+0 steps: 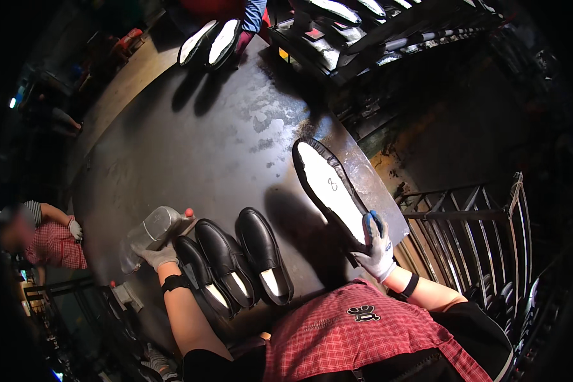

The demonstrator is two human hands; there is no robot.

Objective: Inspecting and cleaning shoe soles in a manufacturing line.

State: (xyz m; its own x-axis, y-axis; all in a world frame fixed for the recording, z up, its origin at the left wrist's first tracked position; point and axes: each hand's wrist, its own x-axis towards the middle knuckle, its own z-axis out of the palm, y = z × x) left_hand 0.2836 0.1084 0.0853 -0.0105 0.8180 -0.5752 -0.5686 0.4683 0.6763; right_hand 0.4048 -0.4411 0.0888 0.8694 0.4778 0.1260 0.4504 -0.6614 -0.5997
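Observation:
My right hand, in a white and blue glove, grips the heel end of a black shoe upper. Its white underside faces up and carries a handwritten mark. At the left, my gloved left hand closes around the side of a clear plastic bottle, whose base points away from me; some of its fingers are hidden. Beside that hand stand three black slip-on shoes, toes pointing away: a left one, a middle one and a right one. Pale insoles show in their openings.
The dark metal table stretches away from me. At its far end another person's hand is by two white-bottomed shoes. Metal racks stand at the far right and near right. A person in a red checked apron is at left.

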